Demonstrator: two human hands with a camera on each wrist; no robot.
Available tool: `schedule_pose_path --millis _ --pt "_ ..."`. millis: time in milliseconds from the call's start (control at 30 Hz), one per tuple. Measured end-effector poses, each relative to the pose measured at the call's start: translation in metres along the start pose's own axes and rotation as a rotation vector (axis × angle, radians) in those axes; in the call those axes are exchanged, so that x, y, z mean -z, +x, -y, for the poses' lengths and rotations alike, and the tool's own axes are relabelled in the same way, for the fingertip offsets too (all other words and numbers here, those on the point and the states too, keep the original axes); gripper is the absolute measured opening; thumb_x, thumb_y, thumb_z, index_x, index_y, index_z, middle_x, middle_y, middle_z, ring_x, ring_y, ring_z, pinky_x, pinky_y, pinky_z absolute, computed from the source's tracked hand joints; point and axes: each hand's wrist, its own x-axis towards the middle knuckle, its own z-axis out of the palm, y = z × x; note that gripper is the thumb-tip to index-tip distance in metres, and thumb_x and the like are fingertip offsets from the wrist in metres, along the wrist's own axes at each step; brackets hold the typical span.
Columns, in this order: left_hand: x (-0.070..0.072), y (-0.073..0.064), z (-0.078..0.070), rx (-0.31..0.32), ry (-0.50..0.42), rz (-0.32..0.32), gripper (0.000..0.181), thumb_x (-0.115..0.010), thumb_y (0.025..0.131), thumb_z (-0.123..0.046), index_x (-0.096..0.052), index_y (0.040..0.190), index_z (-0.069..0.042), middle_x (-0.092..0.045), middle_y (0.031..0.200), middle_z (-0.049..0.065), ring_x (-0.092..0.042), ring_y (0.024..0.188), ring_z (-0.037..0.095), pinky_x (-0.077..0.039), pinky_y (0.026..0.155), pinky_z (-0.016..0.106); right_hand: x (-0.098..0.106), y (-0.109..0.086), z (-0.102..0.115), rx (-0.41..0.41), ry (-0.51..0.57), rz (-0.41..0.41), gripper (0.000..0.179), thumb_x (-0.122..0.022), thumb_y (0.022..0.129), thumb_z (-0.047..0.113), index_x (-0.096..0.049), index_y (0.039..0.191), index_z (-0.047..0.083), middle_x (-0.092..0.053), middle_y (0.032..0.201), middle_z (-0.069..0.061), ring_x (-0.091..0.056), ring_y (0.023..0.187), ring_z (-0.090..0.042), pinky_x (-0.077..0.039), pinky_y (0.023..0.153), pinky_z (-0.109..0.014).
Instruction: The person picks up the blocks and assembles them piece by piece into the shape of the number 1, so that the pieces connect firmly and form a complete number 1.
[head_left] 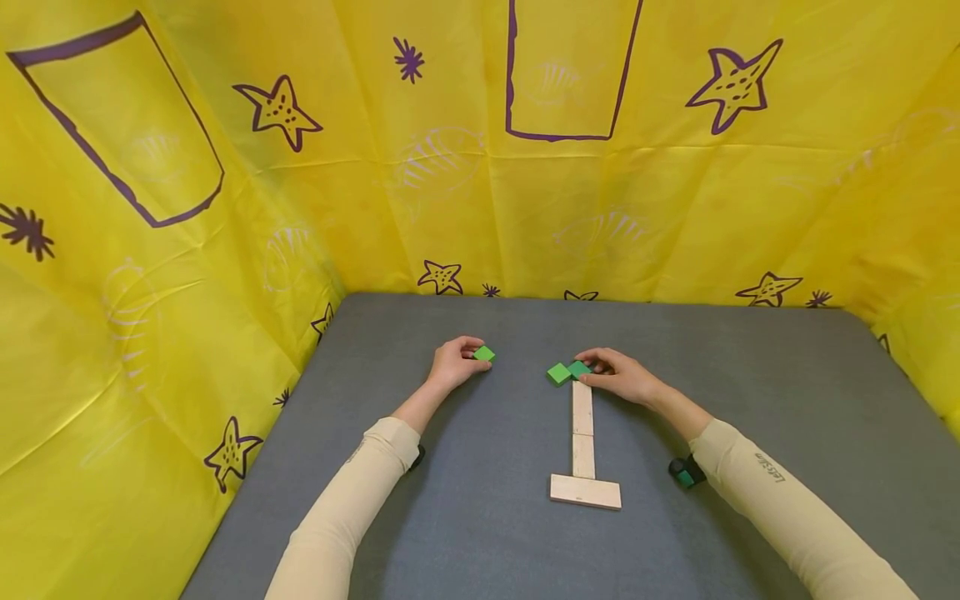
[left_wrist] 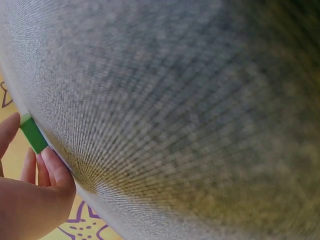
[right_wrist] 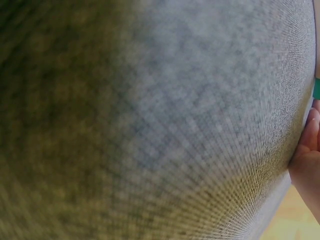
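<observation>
Between thumb and fingers my left hand (head_left: 454, 364) pinches a light green block (head_left: 484, 354), its green side (left_wrist: 34, 134) also showing in the left wrist view. My right hand (head_left: 621, 375) pinches a darker green block (head_left: 578, 369) at the far end of a wooden row; only a sliver of it shows in the right wrist view. Touching that block on its left lies another light green block (head_left: 558, 374). Two pale wooden planks (head_left: 582, 408) run end to end toward me from the green blocks. Across their near end sits a wider wooden plank (head_left: 585, 492).
A grey cloth-covered table (head_left: 480, 467) carries everything. Yellow fabric walls (head_left: 450, 192) with purple starfish drawings rise behind it and on both sides. Dark wrist cameras (head_left: 686, 472) hang below the sleeves, close to the tabletop.
</observation>
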Motion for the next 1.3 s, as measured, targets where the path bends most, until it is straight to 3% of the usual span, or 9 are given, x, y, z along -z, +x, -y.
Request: schedule_pose_path --millis 633,1300 --pt "0.0 -0.002 0.0 -0.007 -0.025 0.003 0.039 -0.082 0.08 -0.019 -0.07 0.116 -0.01 -0.068 0.11 0.007 -0.062 0.101 0.022 -0.052 0.083 0.034 0.0 0.0 0.0 0.006 0.004 0.001 0.04 -0.066 0.094 0.022 -0.058 0.13 0.005 -0.056 0.107 -0.011 -0.048 0.095 -0.024 -0.041 0.082 -0.038" --pt "-0.01 -0.017 -0.016 0.093 -0.257 0.047 0.041 -0.082 0.08 -0.018 -0.069 0.118 -0.01 -0.067 0.112 0.005 -0.061 0.106 0.022 -0.051 0.085 0.034 0.0 0.0 0.001 0.004 0.013 0.009 0.039 -0.065 0.095 0.022 -0.058 0.13 0.005 -0.055 0.107 -0.011 -0.048 0.095 -0.025 -0.041 0.082 -0.038"
